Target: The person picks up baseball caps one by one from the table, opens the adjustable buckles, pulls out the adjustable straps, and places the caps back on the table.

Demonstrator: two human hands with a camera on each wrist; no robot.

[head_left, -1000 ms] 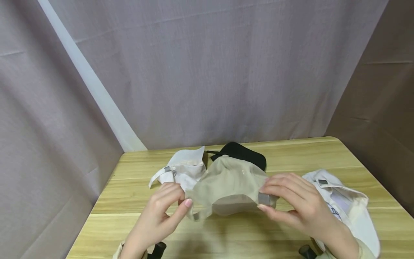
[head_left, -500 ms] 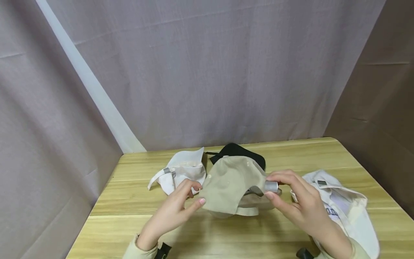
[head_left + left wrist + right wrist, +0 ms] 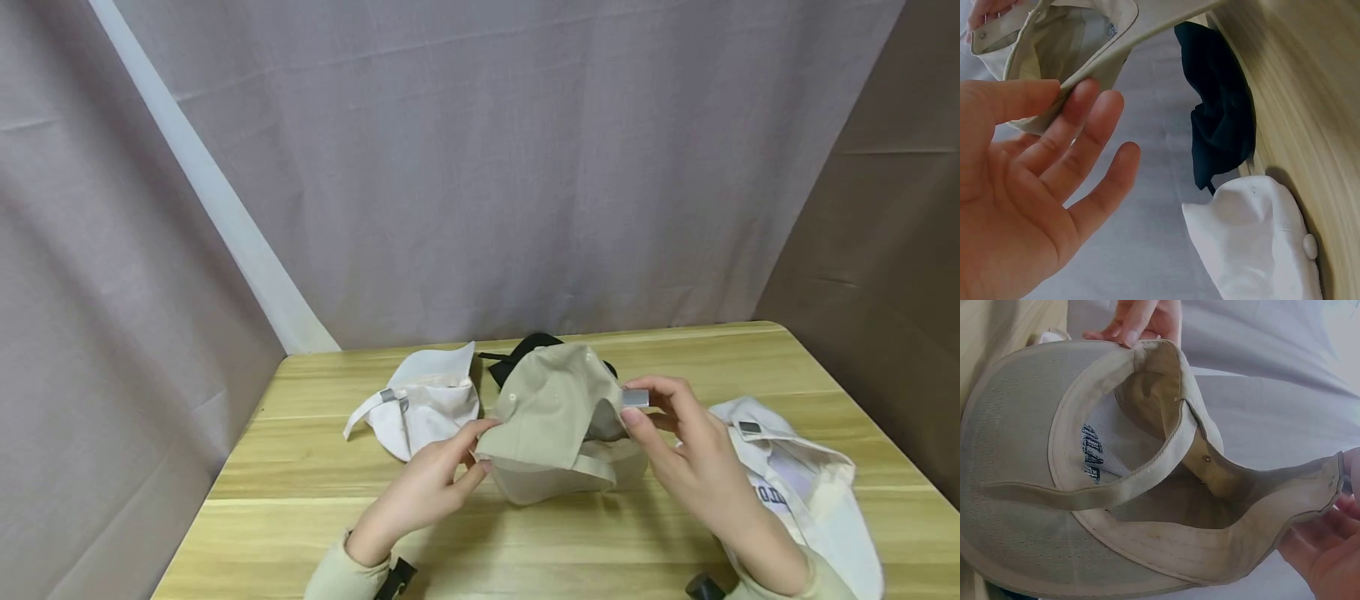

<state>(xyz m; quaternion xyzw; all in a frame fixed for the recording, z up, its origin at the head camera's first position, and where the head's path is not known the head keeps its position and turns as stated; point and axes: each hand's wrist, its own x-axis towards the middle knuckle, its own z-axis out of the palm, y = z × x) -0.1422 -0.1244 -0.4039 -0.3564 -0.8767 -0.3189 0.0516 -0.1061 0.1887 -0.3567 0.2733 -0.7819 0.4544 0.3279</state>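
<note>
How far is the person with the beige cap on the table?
Done: nothing looks finished. In hand: the beige cap is held up, the left hand pinching its edge, the right hand gripping the strap's metal buckle. Left: two white caps and a black cap lie untouched.

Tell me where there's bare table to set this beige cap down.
Bare wood shows along the near edge of the table between the wrists, and at the far right corner. The middle is crowded: white cap, black cap, beige cap, and another white cap on the right.
</note>
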